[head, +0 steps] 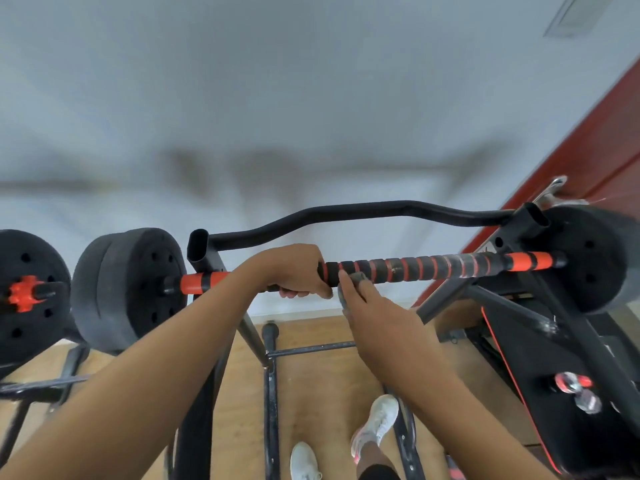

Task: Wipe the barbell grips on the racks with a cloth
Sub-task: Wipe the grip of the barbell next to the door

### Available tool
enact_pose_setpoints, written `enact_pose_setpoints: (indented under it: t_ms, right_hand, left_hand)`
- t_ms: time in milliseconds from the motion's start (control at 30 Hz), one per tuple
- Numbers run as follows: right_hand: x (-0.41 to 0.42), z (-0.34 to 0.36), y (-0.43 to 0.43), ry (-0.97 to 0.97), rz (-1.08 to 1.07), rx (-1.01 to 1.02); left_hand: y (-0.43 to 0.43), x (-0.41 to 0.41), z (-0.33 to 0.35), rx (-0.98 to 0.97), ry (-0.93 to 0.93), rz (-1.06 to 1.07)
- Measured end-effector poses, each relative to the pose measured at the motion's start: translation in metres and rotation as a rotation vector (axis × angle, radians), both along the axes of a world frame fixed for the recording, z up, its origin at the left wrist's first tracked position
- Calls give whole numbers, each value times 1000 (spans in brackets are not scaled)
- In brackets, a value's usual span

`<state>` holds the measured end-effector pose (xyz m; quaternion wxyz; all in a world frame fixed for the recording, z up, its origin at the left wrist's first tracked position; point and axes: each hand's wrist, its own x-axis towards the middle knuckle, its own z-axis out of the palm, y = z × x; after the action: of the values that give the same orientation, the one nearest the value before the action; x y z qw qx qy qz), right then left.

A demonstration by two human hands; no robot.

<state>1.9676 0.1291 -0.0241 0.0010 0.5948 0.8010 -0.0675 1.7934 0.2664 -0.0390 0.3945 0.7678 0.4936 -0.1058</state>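
A barbell lies across a black rack, its grip (408, 268) wrapped in black foam with orange-red spiral bands. My left hand (294, 271) is curled round the grip left of centre. Just to its right, my right hand (367, 306) holds a small grey cloth (353, 282) and presses it against the front of the grip. Most of the cloth is hidden under my fingers. Black weight plates sit at both ends, the left plates (128, 289) and the right plate (595, 261).
The rack's curved black crossbar (346, 213) runs behind the barbell, with uprights (201, 247) at each side. A second loaded bar end (24, 292) is at far left. A black bench (540, 375) stands at right. My white shoes (377, 420) are on the wooden floor.
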Motion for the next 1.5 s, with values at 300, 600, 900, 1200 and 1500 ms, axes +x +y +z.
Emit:
enact_pose_setpoints:
  t_ms: [300,600,900,1200,1500]
  right_hand:
    - [30,-14,-26,609,-322,-156]
    - [11,3,18,582,-216,-21]
    - [-13,3,73,211,-174,181]
    - [-12,23,68,86,-96,-28]
    - [-12,10,60,111,-109,72]
  left_hand:
    - [-2,-7,-4,30,-118,15]
    - [0,-7,-3,-26,-129,39]
    - [-46,-1,-14,821,233,-73]
    - [-53,25,15,557,405,-29]
    - [-92,24,-27,897,358,74]
